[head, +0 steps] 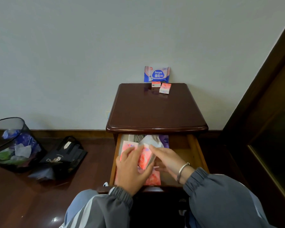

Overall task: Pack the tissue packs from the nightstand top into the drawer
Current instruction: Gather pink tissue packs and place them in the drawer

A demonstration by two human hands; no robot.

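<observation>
Holding: we had one pink tissue pack (146, 157) up on its edge over the open drawer (197, 155), with a hand on either side of it.
Grip, left: our left hand (132, 168) had its fingers curled over the pack's left face and the thumb round its lower edge, so the pack was gripped.
Grip, right: our right hand (168, 160) lay with straight fingers along the pack's right side, pressing on it; a silver bracelet (182, 170) sat on that wrist.
Hands: close together, with only the pack between them.
Drawer contents: a flat pink pack (127, 145) lay at the back left and a front pink pack (153, 177) lay under our hands; we could not identify the white and purple packages at the back.
Nightstand (155, 109): on its top, at the back by the wall, lay a small left pack (156, 84) and a small right pack (165, 88), just beside each other.
Wall side: a blue wipes pack (157, 74) stood behind them against the wall.
Floor, left: a black mesh bin (10, 145) held litter, with a black bag (64, 155) beside it.
</observation>
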